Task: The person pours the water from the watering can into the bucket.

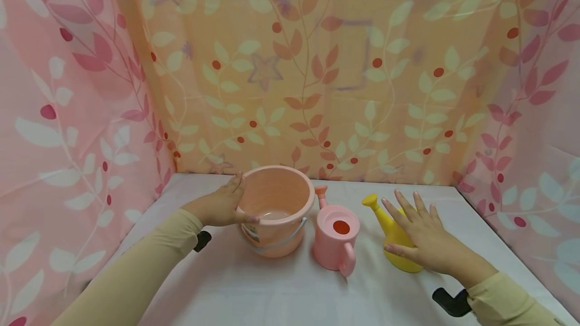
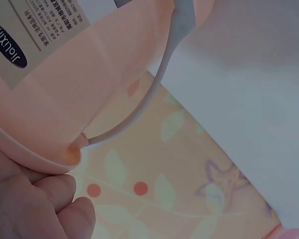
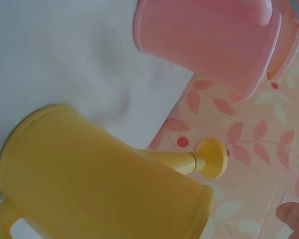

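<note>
A peach plastic bucket (image 1: 275,238) with a grey handle (image 1: 283,242) stands left of centre in the head view. My left hand (image 1: 219,200) is at its left rim, thumb and fingers spread apart. The left wrist view shows the fingers (image 2: 55,194) against the rim, beside the handle's joint. Over the yellow watering can (image 1: 393,235) my right hand (image 1: 421,238) is spread with straight fingers, partly hiding the can. The right wrist view shows the yellow can's side and spout. Between bucket and yellow can stands a pink watering can (image 1: 328,248) with an orange spout head (image 1: 320,189).
All three vessels stand upright on a white tabletop (image 1: 254,291). Patterned cloth hangs behind as a back wall (image 1: 299,84) and along the left side (image 1: 81,140) and right side (image 1: 539,165). A label (image 2: 32,35) is on the bucket.
</note>
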